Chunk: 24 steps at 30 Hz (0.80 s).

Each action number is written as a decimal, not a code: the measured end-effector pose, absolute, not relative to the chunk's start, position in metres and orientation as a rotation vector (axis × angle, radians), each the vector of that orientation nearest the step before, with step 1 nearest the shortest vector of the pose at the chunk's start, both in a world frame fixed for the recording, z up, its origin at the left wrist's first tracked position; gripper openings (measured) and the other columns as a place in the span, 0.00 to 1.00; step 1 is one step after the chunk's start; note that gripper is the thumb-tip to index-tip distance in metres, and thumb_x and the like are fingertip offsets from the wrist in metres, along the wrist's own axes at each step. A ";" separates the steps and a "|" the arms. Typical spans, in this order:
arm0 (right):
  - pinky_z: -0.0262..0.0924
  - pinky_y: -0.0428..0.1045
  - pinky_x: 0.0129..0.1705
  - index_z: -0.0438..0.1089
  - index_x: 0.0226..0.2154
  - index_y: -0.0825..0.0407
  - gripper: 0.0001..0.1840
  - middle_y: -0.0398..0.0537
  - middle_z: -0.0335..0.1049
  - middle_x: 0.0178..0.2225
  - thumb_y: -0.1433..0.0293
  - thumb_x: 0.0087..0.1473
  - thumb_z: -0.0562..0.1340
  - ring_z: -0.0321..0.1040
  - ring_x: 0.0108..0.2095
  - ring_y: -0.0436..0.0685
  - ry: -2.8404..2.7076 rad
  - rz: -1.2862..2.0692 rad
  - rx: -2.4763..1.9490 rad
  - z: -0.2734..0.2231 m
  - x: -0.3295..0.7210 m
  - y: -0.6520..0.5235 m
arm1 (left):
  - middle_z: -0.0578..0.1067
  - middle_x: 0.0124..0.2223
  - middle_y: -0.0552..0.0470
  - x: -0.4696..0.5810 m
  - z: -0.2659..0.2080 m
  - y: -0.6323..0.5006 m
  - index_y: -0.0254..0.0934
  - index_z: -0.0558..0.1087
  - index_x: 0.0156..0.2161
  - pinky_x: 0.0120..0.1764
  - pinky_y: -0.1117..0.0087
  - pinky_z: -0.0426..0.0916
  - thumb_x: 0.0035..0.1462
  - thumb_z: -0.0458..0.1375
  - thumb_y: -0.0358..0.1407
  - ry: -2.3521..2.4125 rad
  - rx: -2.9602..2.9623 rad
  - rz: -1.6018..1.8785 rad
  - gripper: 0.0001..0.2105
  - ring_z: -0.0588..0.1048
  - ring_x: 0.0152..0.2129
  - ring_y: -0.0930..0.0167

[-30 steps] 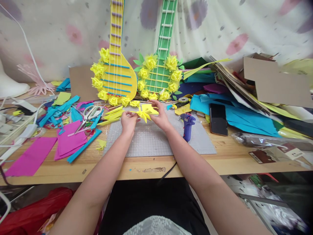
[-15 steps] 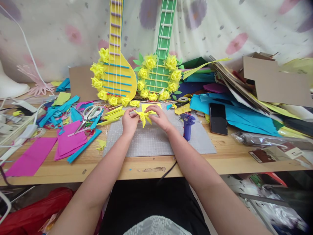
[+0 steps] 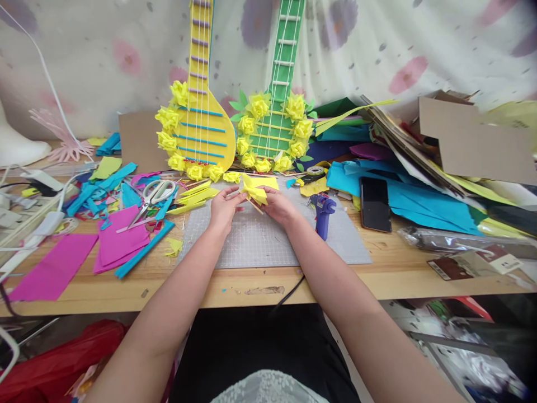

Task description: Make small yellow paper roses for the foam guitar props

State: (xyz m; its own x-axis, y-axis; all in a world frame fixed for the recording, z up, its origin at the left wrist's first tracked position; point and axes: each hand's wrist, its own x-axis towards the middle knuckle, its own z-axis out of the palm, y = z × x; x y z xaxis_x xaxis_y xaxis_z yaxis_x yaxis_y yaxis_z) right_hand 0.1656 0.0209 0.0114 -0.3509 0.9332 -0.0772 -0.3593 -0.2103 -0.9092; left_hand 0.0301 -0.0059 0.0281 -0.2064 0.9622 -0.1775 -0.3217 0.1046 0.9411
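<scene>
A yellow paper flower (image 3: pixel 255 193) with loose pointed petals is held between my two hands above the grey cutting mat (image 3: pixel 255 246). My left hand (image 3: pixel 225 210) is closed, its fingertips pinching the flower's left side. My right hand (image 3: pixel 280 206) is closed around the right side, its fingers partly hidden behind the petals. A thin wooden stick (image 3: pixel 255 207) pokes out below the flower, between the hands. Behind them lies a yellow paper square (image 3: pixel 271 182). To the right, a blue glue gun (image 3: pixel 323 215) stands on the mat.
A yellow paper guitar (image 3: pixel 205 131) and a green one (image 3: pixel 274 126), both trimmed with yellow flowers, lean at the back. Scissors (image 3: pixel 155 196), magenta sheets (image 3: pixel 119 240) and scraps lie left. A phone (image 3: pixel 375 204), blue paper (image 3: pixel 419 196) and cardboard (image 3: pixel 474 140) are on the right.
The flower has been turned and tilted, so its petals now point up and the stick shows below. My right hand has rotated, its fingers moving from above to behind the flower.
</scene>
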 end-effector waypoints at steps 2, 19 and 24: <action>0.60 0.44 0.36 0.66 0.26 0.53 0.09 0.40 0.68 0.25 0.75 0.34 0.61 0.65 0.28 0.46 -0.980 1.784 -0.796 0.011 0.166 0.022 | 0.75 0.31 0.49 0.030 0.028 -0.005 0.34 0.68 0.35 0.24 0.77 0.63 0.34 0.65 0.30 1.179 0.710 1.371 0.18 0.75 0.26 0.72; 0.63 0.44 0.31 0.64 0.32 0.52 0.05 0.41 0.69 0.27 0.71 0.49 0.57 0.64 0.24 0.46 -0.779 2.037 -0.775 0.023 0.163 0.012 | 0.68 0.21 0.61 0.034 0.032 -0.003 0.37 0.56 0.27 0.20 0.79 0.60 0.33 0.65 0.28 1.161 0.565 1.479 0.20 0.69 0.18 0.78; 0.64 0.48 0.32 0.62 0.35 0.52 0.16 0.45 0.68 0.29 0.56 0.53 0.53 0.65 0.25 0.48 -0.828 2.047 -0.850 0.021 0.158 0.013 | 0.66 0.21 0.62 0.032 0.031 -0.002 0.38 0.55 0.26 0.22 0.78 0.63 0.31 0.67 0.31 1.103 0.540 1.590 0.22 0.69 0.18 0.78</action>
State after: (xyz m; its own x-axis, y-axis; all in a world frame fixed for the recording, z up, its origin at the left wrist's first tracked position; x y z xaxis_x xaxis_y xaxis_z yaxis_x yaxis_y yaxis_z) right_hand 0.1582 0.0132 0.0209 -0.4924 0.8214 -0.2879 -0.3903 -0.5041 -0.7704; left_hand 0.0317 -0.0020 0.0311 -0.3214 0.9268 -0.1941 -0.5066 0.0049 0.8622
